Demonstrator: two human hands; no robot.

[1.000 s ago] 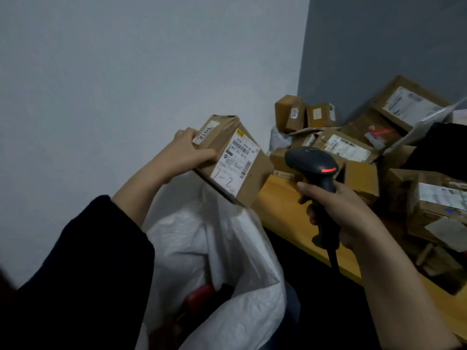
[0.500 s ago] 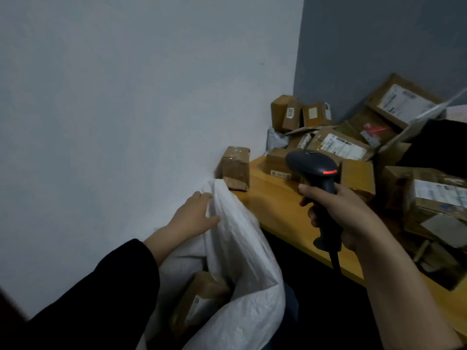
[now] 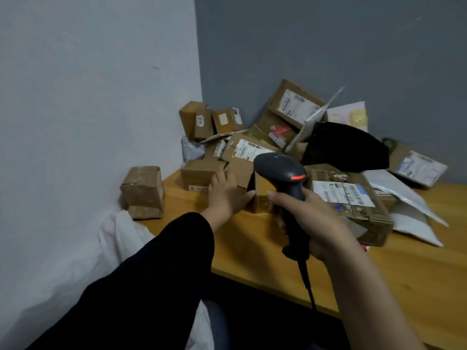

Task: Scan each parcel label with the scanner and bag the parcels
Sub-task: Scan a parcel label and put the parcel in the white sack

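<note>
Head view: scanner (image 3: 280,170) in right hand (image 3: 310,218), brown parcel (image 3: 242,173) under left hand (image 3: 225,195).

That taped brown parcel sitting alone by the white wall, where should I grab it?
Probably from above with the left hand, spanning its near and far faces. The taped parcel stands upright and apart from the pile, so its top is free, while the white wall crowds its left side.

Your surroundings, itemised: one pale bluish-white wall (image 3: 88,97) on your left; one darker grey wall (image 3: 328,46) on your right, meeting it in a corner (image 3: 198,72); one orange-tan wooden tabletop (image 3: 252,243) set into that corner; dim, even light.
</note>
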